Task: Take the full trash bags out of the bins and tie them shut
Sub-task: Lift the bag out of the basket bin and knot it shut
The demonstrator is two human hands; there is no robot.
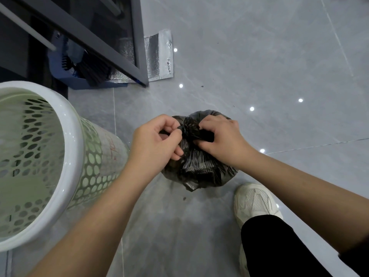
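A: Is any writing to be made out?

B: Red marks are seen on the pale outer wall of the perforated bin (43, 166), about mid-left of the frame, beside the left forearm; they look handwritten, but they cannot be read; no brand or label is seen on the other things.

A: Where is the black trash bag (199, 168) placed?

B: It is seen at the centre of the frame, out of the bin and resting on the grey tiled floor (259, 66); its gathered neck is at the top of the bundle, between the two hands; the bin stands to its left, just beside it.

A: How is the left hand (157, 142) held?

B: It is curled nearly closed; a twisted end of black plastic is pinched between thumb and forefinger, at the left side of the neck.

A: And the right hand (221, 136)?

B: It is curled over the right side of the neck, fingers bent down into the plastic; another dark fold of the bag is gripped under the fingertips; the two hands are set near each other, with only the knot of plastic between.

A: What else is shown?

B: A white shoe (257, 202) is seen at lower right, just below the bag; a blue dustpan (65, 74) with a dark brush is seen at upper left.
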